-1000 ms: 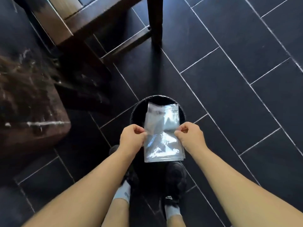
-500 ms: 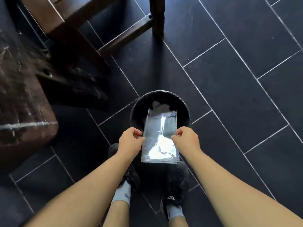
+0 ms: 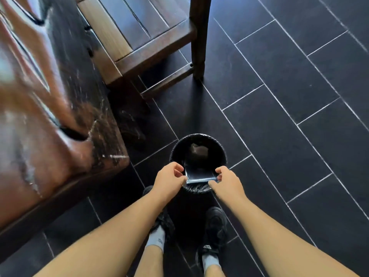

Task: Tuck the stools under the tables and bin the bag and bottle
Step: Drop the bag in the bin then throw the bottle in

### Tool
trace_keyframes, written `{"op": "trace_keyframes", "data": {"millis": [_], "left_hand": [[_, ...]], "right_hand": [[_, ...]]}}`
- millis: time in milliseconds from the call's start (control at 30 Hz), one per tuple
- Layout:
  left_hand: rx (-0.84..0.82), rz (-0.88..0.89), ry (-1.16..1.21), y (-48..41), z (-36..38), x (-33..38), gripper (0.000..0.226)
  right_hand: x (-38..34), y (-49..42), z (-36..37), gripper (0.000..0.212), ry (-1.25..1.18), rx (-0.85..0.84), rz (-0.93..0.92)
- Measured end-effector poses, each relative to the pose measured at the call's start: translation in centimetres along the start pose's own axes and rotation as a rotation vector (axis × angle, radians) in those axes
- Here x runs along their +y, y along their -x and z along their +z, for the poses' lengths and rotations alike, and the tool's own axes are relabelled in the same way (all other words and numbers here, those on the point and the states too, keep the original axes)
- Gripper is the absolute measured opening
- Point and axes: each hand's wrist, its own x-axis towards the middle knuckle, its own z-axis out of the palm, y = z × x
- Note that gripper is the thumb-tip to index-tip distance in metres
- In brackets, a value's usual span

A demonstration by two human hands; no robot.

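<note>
A clear plastic bag (image 3: 199, 173) hangs down into a small round black bin (image 3: 222, 151) on the floor in front of my feet. My left hand (image 3: 169, 179) pinches the bag's top left corner and my right hand (image 3: 226, 181) pinches its top right corner, both at the bin's near rim. Most of the bag is inside the bin, and only its upper edge shows between my hands. A crumpled scrap lies at the bottom of the bin. No bottle is in view.
A dark reddish wooden table (image 3: 50, 120) fills the left side. Behind it stands a wooden stool (image 3: 143, 37) with a slatted seat and a leg (image 3: 198, 47) near the bin. Dark floor tiles (image 3: 289, 96) stretch to the right.
My hands have lowered the bag from above the bin down into it. The view has tilted up, bringing more of the table and stool into sight.
</note>
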Motion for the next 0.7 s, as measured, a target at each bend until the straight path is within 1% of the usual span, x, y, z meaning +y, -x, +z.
{"op": "trace_keyframes", "data": {"millis": [100,333,500,600,700], "left_hand": [[-0.014,0.019,0.018,2.8,-1.9,2.6,0.023],[-0.029,0.143,-0.133,10.7,-7.4,8.6,0.033],[0.009,0.221,-0.212,17.1,-11.7,12.3,0.036],[0.048,0.273,-0.275,20.8,-14.2,13.9,0.041],[0.097,0.310,-0.282,24.2,-17.0,15.1,0.044]], "right_hand": [[-2.5,2.6,-2.9,0.049,0.052,0.004,-0.072],[-8.6,10.6,-10.4,0.053,0.243,0.012,-0.208],[-12.7,16.9,-15.5,0.047,0.366,0.041,-0.311],[-14.7,20.3,-17.9,0.049,0.430,0.068,-0.355],[-16.5,23.5,-19.5,0.051,0.430,0.115,-0.378]]}}
